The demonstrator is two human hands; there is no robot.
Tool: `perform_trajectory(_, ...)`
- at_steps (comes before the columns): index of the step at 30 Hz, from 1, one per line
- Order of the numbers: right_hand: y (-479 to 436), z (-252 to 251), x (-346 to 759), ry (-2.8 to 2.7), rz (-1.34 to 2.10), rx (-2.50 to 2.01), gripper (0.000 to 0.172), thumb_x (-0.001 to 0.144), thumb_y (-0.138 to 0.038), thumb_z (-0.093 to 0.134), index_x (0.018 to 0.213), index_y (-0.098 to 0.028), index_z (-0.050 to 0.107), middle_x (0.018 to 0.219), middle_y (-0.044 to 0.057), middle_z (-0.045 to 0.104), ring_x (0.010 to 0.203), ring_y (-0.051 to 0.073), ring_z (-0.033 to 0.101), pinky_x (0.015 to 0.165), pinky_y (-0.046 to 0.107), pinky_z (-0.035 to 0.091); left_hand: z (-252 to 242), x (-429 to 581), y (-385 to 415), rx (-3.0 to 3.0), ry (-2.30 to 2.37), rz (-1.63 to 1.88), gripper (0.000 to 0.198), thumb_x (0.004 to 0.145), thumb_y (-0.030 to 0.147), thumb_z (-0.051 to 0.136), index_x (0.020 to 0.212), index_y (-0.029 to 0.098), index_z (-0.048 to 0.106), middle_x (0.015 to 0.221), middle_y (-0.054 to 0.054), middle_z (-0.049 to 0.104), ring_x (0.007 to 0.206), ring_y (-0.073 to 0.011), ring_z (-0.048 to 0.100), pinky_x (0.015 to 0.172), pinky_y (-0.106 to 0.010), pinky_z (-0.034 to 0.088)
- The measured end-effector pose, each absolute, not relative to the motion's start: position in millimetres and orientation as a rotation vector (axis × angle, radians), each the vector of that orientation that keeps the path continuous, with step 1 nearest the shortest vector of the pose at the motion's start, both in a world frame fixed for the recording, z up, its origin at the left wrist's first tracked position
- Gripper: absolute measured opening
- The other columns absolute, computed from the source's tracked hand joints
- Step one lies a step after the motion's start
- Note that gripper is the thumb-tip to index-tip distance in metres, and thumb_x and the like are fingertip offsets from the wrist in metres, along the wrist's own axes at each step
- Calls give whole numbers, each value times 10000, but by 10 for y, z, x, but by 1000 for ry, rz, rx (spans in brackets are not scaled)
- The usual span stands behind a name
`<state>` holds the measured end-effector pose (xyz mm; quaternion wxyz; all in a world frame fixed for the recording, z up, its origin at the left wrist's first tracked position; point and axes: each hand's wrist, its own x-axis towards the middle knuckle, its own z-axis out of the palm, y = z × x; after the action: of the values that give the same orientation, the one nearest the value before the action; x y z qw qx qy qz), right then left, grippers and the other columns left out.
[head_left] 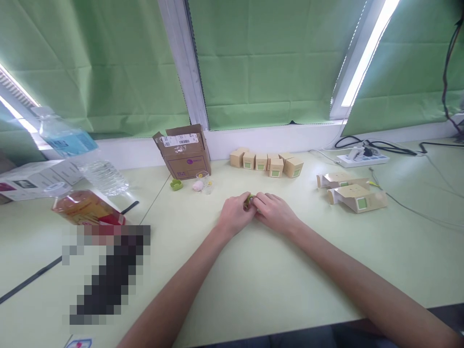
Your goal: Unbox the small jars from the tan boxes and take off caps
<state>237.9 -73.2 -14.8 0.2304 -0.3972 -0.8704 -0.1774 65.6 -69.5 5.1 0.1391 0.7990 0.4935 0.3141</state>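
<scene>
- The left hand (235,213) is holding a small green item (248,202) in a narrow grip, thumb and fingers pinching.
- The right hand (277,212) is meeting it from the other side; whether its grip is holding anything, I cannot tell.
- The 2 hands are working between the near and far edges of the surface (275,285).
- Ideally, the left grip should be bracing while the right fingers are pressing lightly and evenly.
- Nearer the far edge, a green piece (176,185) is lying clear of both hands.

Two bare forearms (195,275), bare hands (235,214), dark clothing (308,338) below.
</scene>
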Motion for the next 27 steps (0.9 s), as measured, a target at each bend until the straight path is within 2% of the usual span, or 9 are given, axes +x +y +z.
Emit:
perform_trajectory(8, -753, -143, 2377, -2363, -448, -1082, 37, 959, -194, 596, 936, -200, 567, 893, 42, 649, 756, 185, 617, 619, 296, 416, 32, 516, -626, 2175, 1146, 975, 230, 882, 242, 563, 985, 189, 762, 813, -17, 758, 748, -167, 670, 717, -250, 507)
perform_trajectory(14, -781, -146, 2334, -2348, -471, -1108, 26, 953, -196, 588, 929, -186, 586, 899, 37, 652, 688, 156, 610, 535, 288, 374, -5, 434, -570, 2099, 1004, 926, 375, 896, 217, 533, 1203, 159, 741, 991, -50, 793, 929, -208, 722, 860, -300, 567)
perform_trajectory(19, -748, -133, 2424, -2260, -407, -1179, 115, 981, -290, 606, 1034, -190, 626, 975, 57, 669, 787, 191, 655, 672, 317, 486, -83, 439, -514, 1867, 1037, 1027, 400, 885, 298, 650, 1241, 128, 711, 1217, -120, 750, 1080, -254, 717, 954, -368, 578)
perform_trajectory(22, -737, -126, 2479, -2201, -235, -1210, 224, 986, -342, 602, 1175, -223, 619, 1134, 91, 660, 926, 229, 676, 710, 339, 532, -95, 500, -530, 1817, 1055, 1070, 368, 894, 329, 672, 1209, 143, 716, 1164, -114, 762, 1052, -242, 721, 928, -364, 588)
perform_trajectory(25, -730, -134, 2492, -2208, 32, -1162, 356, 983, -285, 577, 1337, -245, 559, 1260, 112, 636, 1059, 257, 674, 792, 379, 582, -86, 607, -603, 1942, 1104, 1100, 315, 924, 326, 647, 1196, 179, 709, 1109, -86, 758, 987, -217, 713, 848, -335, 590)
perform_trajectory(27, -715, -153, 2494, -2170, 226, -1135, 463, 954, -219, 580, 1412, -245, 519, 1265, 112, 651, 1082, 259, 681, 871, 410, 594, -79, 670, -657, 2090, 1165, 1107, 324, 919, 302, 657, 1221, 190, 682, 1087, -84, 743, 970, -223, 692, 819, -346, 576)
